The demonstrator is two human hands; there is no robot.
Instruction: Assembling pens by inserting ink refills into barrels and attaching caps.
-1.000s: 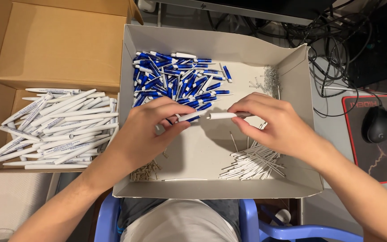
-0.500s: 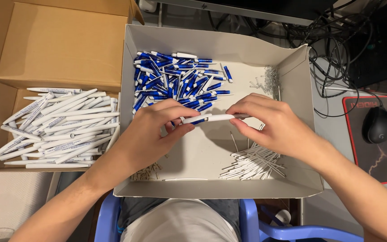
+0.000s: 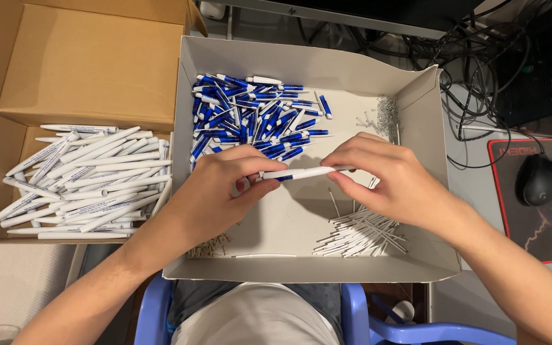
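Done so far: the brown box (image 3: pixel 7 191) on the left holds a good pile of finished white pens (image 3: pixel 84 182) — dozens, lying every which way.
Left to do: plenty, judging by the grey tray (image 3: pixel 416 115). There's a heap of blue-and-white pen parts (image 3: pixel 250 118) at its back, a bundle of thin white refills (image 3: pixel 359 233) at the front right, a little clump of springs (image 3: pixel 384 115) in the far right corner and a few more bits (image 3: pixel 209 246) at the front left. I'd say well short of finished.
Pen in hand: one white-and-blue pen (image 3: pixel 305 172) is held level over the bare middle of the tray, between both hands and clear of the piles.
Left hand: the left hand (image 3: pixel 215 191) is palm down, fingers curled over, with thumb and fingertips closed on the pen's blue left end — a tight pinch grip.
Right hand: the right hand (image 3: pixel 391 179) comes in from the right, fingers bent, pinching the white right end between thumb and forefinger.
Off to the side: a computer mouse (image 3: pixel 536 179) sits on a red-edged mat (image 3: pixel 544 243) on the surface, with a tangle of cables (image 3: pixel 474 57) behind.
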